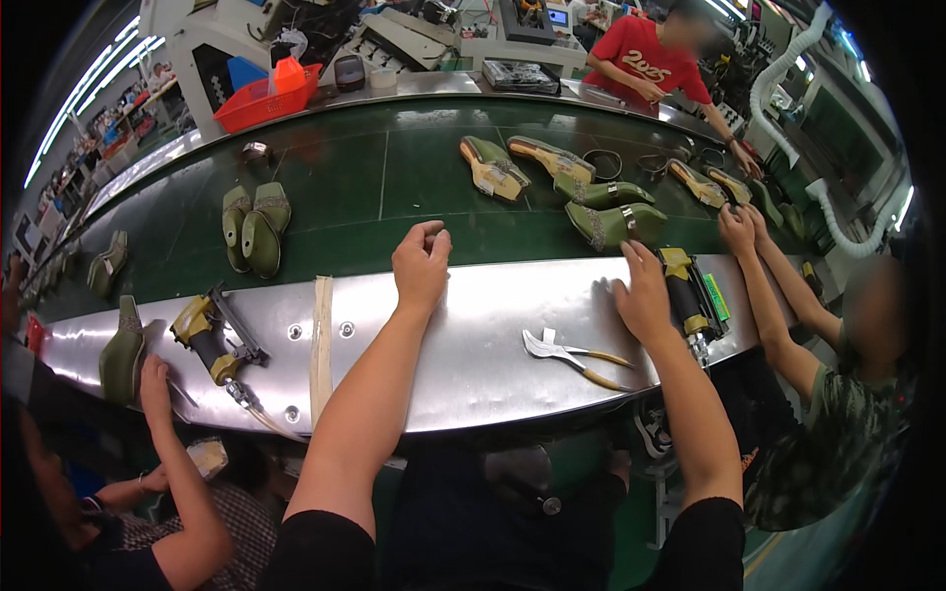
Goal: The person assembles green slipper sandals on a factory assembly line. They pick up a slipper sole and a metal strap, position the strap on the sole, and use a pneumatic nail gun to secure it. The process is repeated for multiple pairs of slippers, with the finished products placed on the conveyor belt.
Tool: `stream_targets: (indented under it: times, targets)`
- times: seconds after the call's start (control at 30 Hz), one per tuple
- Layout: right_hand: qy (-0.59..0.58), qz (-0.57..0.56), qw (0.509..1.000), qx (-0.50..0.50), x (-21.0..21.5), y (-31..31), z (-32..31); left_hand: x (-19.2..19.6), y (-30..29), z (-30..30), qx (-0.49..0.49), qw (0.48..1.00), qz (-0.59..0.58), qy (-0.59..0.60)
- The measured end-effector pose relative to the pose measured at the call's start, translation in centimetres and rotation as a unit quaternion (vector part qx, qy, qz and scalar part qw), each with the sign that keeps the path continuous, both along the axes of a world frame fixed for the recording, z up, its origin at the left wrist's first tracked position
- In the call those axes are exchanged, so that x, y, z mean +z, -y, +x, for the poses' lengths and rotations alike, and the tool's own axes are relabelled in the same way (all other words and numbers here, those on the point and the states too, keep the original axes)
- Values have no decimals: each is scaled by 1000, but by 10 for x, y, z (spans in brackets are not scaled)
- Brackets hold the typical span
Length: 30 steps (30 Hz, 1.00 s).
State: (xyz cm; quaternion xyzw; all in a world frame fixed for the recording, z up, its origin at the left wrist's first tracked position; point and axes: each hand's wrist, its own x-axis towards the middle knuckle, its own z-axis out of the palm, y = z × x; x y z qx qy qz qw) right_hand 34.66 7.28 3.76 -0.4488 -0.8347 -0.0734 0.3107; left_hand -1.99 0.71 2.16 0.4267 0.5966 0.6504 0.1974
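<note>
Hovering over the steel ledge (483, 330): two bare hands, seen from where I stand. Left hand (421, 268): half curled, no object visible in it; whether its fingertips meet, I cannot tell. Right hand (645, 297): fingers loosely bent, thumb parted from them, no object visible. Hazards, in my judgement: the gun (690, 295), close on the right hand's outer side, could be knocked by an outward swing of the wrist; the pliers (572, 357), flat on the ledge between the forearms, handle ends just beside the right one, could be nudged by a low elbow; the near last (613, 226), lying on its side, could roll or slip if caught only by its narrow end. Neighbour's hands (739, 227): well within reach of the same stretch, so a bump is possible should both reach together. Position of the near last: on the green belt (345, 222), just beyond the right fingertips, contact uncertain, not in the grip; the far last (613, 192) directly behind it. From the left hand, both lie well apart, off to the right.
</note>
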Motion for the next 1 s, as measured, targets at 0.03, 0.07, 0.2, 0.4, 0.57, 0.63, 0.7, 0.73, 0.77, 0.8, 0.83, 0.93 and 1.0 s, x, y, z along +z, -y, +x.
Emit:
stream_targets:
  times: [0.03,0.07,0.2,0.4,0.57,0.63,0.7,0.73,0.77,0.8,0.83,0.93,1.0]
  targets:
    - [-33,-14,999,18,-2,-17,-22,5,2,0,-1,1000,-13,13]
    - [-53,-15,998,36,-2,-34,-49,8,4,-3,1,999,-25,25]
    - [-106,-48,988,100,2,-97,-145,6,2,-10,24,999,-14,31]
    - [-204,-230,952,-16,-4,-162,-237,-3,-5,-8,31,999,3,26]
    - [-156,-373,913,-57,-2,-166,-249,1,-4,-12,29,995,-13,90]
    - [-189,-462,866,-17,3,-170,-237,1,-8,-15,36,993,-15,110]
    - [-298,-472,829,33,3,-160,-228,0,-11,-21,23,983,-10,181]
    - [-354,-503,784,77,10,-152,-222,-1,-11,-28,21,976,-8,215]
    - [-408,-530,733,121,16,-143,-215,-2,-11,-36,2,959,20,284]
    - [-458,-547,688,137,23,-129,-206,-1,-12,-44,-18,935,47,351]
    - [-435,-549,694,165,31,-110,-198,-1,-12,-52,-39,905,74,417]
    - [-360,-511,742,241,31,-55,-169,5,-9,-57,-154,824,116,533]
    - [-312,-443,790,286,24,-29,-158,16,-6,-52,-228,755,143,598]
